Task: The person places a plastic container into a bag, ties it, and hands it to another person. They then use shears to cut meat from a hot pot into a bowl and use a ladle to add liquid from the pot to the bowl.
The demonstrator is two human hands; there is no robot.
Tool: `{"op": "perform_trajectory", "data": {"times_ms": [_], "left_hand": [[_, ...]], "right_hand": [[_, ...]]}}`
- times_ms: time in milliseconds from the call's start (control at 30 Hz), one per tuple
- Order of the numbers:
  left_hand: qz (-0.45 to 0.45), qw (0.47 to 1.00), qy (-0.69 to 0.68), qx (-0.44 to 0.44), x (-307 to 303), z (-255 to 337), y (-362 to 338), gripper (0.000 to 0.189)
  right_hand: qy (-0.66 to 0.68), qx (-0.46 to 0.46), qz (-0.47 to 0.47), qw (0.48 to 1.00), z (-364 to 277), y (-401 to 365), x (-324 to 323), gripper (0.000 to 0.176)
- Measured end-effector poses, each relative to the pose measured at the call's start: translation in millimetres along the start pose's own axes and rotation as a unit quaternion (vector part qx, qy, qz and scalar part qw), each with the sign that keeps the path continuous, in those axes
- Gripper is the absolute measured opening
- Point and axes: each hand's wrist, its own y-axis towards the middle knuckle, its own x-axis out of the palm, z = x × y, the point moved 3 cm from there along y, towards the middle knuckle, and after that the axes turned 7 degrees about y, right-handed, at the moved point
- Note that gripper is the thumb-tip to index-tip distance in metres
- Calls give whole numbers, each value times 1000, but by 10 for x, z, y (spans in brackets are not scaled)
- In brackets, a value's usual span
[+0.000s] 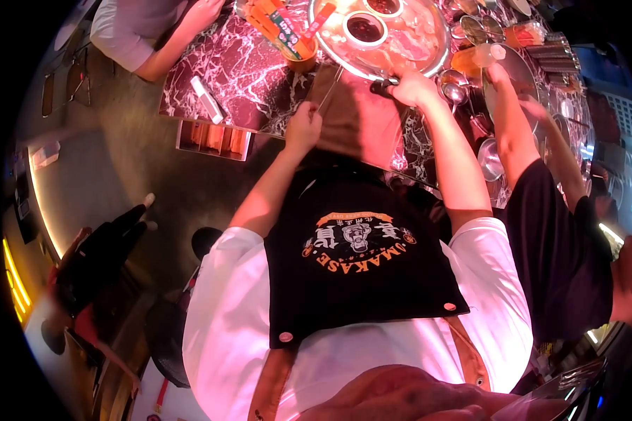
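My left hand point(304, 128) is closed at the left edge of a brown cloth-like sheet point(354, 116) on the table's near side. A thin stick point(330, 90) rises from its fingers toward the large round pan. My right hand point(414, 89) grips a black handle point(383, 86) right by the pan's near rim; what the handle belongs to is hidden. The round pan point(439, 59) holds pale pieces of food, with two bowls of dark sauce point(365, 28) standing in it.
A person's arm point(516, 123) at right reaches in holding a bottle point(481, 57). Spoons point(453, 90), metal bowls point(491, 158) and glasses crowd that side. Left are orange-wrapped packets point(274, 28), a white rectangular device point(206, 100), an open drawer point(214, 140) and another person's forearm point(172, 56).
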Motion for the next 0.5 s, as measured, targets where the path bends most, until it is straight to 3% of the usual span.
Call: {"op": "perform_trajectory", "data": {"times_ms": [33,100,167,233,300,333,400,500], "left_hand": [[21,999,27,38,-34,140,103,18],[-45,988,150,6,-81,482,420,22],[-37,949,297,97,48,642,819,24],[-30,966,234,107,208,761,1149,24],[-198,836,474,194,192,1379,1246,27],[-201,835,475,193,348,1496,1323,27],[-236,878,409,75,643,1580,1652,28],[-246,866,434,32,869,1460,1780,31]], "right_hand": [[12,7,-15,1000,63,-68,-23,54],[23,42,-8,999,233,-288,-80,54],[57,61,24,996,423,-518,-96,54],[116,81,37,989,620,-681,-27,54],[132,87,76,985,776,-849,100,52],[151,95,65,982,769,-946,107,51],[171,121,61,976,749,-1103,150,51],[245,102,80,961,822,-1218,327,51]]}}
